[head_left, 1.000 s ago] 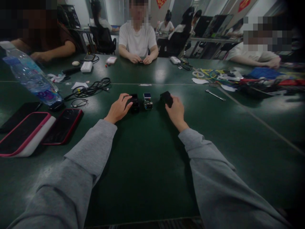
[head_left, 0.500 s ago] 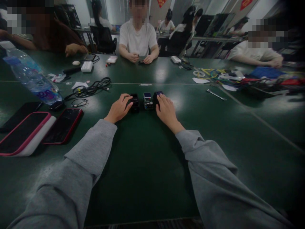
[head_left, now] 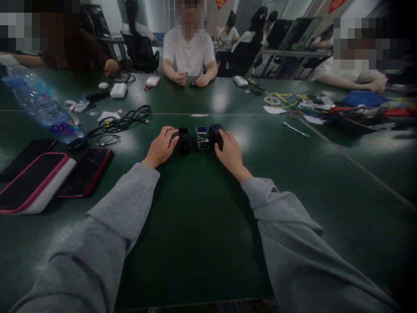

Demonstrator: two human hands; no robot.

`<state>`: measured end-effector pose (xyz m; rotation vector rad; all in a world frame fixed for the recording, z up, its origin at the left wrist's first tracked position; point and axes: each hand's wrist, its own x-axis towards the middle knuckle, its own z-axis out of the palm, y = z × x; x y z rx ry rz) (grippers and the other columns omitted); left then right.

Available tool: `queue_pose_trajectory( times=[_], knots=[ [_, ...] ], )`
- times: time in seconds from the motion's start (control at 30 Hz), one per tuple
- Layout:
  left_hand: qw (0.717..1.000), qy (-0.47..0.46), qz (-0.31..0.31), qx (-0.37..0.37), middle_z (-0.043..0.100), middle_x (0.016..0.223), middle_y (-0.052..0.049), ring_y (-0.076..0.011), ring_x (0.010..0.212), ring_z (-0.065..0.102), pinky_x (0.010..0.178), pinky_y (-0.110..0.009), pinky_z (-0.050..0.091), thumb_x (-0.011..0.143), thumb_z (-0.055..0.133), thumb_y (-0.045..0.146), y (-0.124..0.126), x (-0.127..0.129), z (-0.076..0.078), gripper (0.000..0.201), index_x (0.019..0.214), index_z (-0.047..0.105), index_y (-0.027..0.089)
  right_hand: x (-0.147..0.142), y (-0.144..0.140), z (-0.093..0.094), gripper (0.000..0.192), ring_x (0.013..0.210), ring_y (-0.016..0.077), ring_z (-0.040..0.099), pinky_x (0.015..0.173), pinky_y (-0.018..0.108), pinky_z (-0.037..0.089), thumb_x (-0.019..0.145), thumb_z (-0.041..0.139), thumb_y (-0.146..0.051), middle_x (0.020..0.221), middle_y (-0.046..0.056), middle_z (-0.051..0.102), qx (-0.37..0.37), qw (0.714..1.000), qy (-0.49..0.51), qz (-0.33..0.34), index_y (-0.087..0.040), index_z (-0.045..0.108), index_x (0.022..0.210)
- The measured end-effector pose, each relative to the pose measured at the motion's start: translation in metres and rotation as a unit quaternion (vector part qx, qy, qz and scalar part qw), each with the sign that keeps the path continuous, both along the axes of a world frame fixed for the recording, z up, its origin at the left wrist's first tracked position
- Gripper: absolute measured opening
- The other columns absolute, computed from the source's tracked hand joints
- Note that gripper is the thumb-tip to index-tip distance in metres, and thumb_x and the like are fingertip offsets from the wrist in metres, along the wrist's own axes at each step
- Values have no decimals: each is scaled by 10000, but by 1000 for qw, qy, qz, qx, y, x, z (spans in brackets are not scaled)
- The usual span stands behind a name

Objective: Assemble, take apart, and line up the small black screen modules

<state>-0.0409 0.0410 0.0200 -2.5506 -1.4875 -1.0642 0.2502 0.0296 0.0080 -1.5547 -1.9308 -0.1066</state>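
Three small pieces stand in a row on the green table [head_left: 198, 208]. On the left is a black open-topped housing [head_left: 184, 141]. A small circuit board with a screen [head_left: 202, 138] stands in the middle, and a dark box-shaped casing [head_left: 215, 134] is on the right. My left hand [head_left: 162, 148] is beside the black housing, thumb and fingers apart, fingertips near its left side. Resting at the right side of the dark casing, my right hand [head_left: 231, 154] has its fingers stretched out over it and the thumb at its near edge.
At the left lie phones [head_left: 86, 174], water bottles [head_left: 45, 104] and a coiled black cable [head_left: 127, 119]. A wrench [head_left: 296, 129] and a heap of wires [head_left: 309, 104] are at the right. Across the table sits a person [head_left: 189, 52] handling a small dark item.
My left hand has drawn slightly left, away from the black housing. My right hand has shifted slightly right, uncovering more of the dark casing. The three pieces stay in place.
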Motion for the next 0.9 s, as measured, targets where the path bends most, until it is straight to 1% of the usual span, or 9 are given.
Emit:
queue_pose_trajectory(
  times=[0.13,0.2,0.27,0.37,0.5,0.63,0.7,0.8,0.9],
  knots=[
    [1000,0,-1,0,525,1356,-142,-216,998,658,905,-401,565,1058,238,545,-1,0,0,546,1349,527,185,0,-3,10,585,1419,332,414,1135,555,433,950,466,-254,1516,194,405,80,996,27,-19,-156,372,1519],
    [1000,-5,-3,4,530,1351,-143,-229,1047,649,922,-408,559,1058,237,546,-1,0,0,547,1347,529,185,6,-1,15,583,1457,325,362,1151,572,405,962,438,-262,1552,174,359,118,991,36,-44,-188,343,1533],
    [1000,-9,-5,6,532,1349,-143,-233,1070,643,932,-413,556,1058,235,546,-1,0,0,546,1345,530,188,15,2,16,588,1463,329,351,1152,591,391,954,442,-255,1556,166,353,131,987,48,-74,-206,338,1531],
    [1000,-12,-5,3,530,1350,-138,-227,1043,647,917,-411,560,1057,231,552,-1,0,0,543,1347,526,200,31,10,12,597,1418,342,406,1135,583,409,916,485,-224,1511,183,396,114,984,81,-114,-186,377,1502],
    [1000,-7,2,-1,536,1343,-128,-210,978,655,880,-386,564,1055,228,559,-1,0,0,547,1350,525,207,43,17,1,573,1302,337,518,1093,535,459,874,556,-207,1408,201,492,50,982,113,-146,-127,477,1436],
    [1000,4,6,-11,552,1323,-121,-211,982,652,874,-374,559,1057,222,554,-1,-1,1,547,1341,531,204,45,20,-8,526,1228,328,567,1064,512,474,859,589,-187,1327,200,555,-6,986,101,-135,-105,549,1377],
    [1000,5,4,-9,558,1316,-121,-215,1004,646,897,-379,552,1060,226,543,-2,-1,2,540,1333,540,200,45,21,-9,484,1255,342,541,1076,536,452,884,572,-216,1337,209,550,14,986,94,-136,-99,572,1354],
    [1000,9,-12,11,563,1312,-132,-234,1092,621,963,-402,527,1063,251,516,-4,0,4,520,1320,554,181,43,19,-5,420,1315,356,475,1095,579,402,953,492,-292,1361,213,545,84,983,87,-137,-112,600,1316],
    [998,32,-37,35,569,1327,-134,-268,1224,561,1036,-447,482,1052,306,516,-6,1,6,493,1320,559,188,33,12,2,375,1331,323,459,1099,571,380,997,420,-318,1368,165,560,110,988,66,-81,-175,608,1289]
  ],
)
